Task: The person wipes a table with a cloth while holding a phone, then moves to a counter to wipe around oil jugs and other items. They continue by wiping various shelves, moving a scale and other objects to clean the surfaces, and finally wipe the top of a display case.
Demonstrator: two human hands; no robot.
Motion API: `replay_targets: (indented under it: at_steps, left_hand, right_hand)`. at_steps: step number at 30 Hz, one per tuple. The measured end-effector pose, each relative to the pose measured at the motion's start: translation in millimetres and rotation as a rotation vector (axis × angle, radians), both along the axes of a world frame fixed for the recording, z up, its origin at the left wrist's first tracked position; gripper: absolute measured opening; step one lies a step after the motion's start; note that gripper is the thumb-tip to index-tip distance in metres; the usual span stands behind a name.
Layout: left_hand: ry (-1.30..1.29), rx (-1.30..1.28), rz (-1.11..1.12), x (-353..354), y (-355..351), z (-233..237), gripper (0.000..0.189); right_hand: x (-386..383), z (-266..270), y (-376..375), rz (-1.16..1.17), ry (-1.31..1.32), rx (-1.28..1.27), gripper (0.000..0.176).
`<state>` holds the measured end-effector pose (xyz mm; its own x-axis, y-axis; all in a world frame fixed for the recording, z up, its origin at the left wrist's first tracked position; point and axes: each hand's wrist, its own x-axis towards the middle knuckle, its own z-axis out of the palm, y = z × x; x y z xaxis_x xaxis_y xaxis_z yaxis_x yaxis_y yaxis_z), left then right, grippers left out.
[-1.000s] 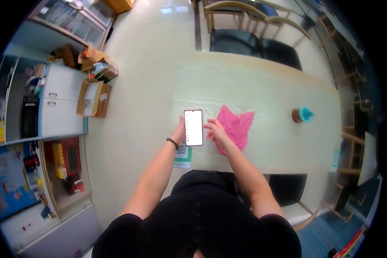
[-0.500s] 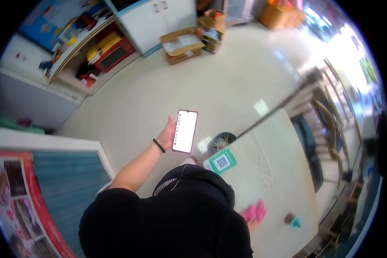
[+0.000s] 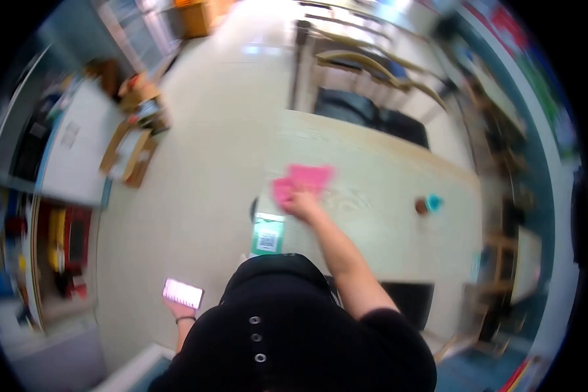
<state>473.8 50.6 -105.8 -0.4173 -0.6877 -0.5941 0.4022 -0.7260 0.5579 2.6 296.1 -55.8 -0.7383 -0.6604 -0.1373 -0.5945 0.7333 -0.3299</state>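
My right hand [image 3: 302, 202] is closed on a pink cloth [image 3: 310, 175], which lies on the pale tabletop [image 3: 372, 242] near its left edge. Part of the cloth spreads beyond my fingers, and motion blurs it. Low on the left, away from the table, my left hand [image 3: 178, 308] holds a smartphone [image 3: 183, 293] with its bright screen facing up. A dark beaded bracelet circles that wrist. Close to my body, a green card with a QR code [image 3: 268, 234] sits at the table's edge. A small brown container with a teal top [image 3: 429, 204] is on the right side of the table.
Chairs with dark seats [image 3: 346, 108] stand along the table's far side. Cardboard boxes [image 3: 129, 153] rest on the floor at left, beside a white cabinet [image 3: 78, 140]. A dark round bin [image 3: 254, 209] is partly hidden behind the table edge.
My view has swung right toward the table. The right hand has reached forward across the tabletop with the pink cloth. My left hand, still holding the phone, now appears lower and further left.
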Motion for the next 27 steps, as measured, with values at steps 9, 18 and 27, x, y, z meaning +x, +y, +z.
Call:
replay_targets:
  at_steps: [9, 18, 27]
  left_hand:
    - [-0.073, -0.035, -0.214, -41, -5, 86, 0.063]
    - [0.007, 0.098, -0.461, -79, -27, 54, 0.071]
    - [-0.015, 0.076, -0.448, -184, 24, 108, 0.078]
  right_hand:
    - [18, 26, 51, -0.185, -0.032, 0.096, 0.065]
    - [85, 26, 308, -0.893, -0.054, 0.323, 0.082]
    - [100, 29, 238, -0.806, -0.068, 0.257, 0.064]
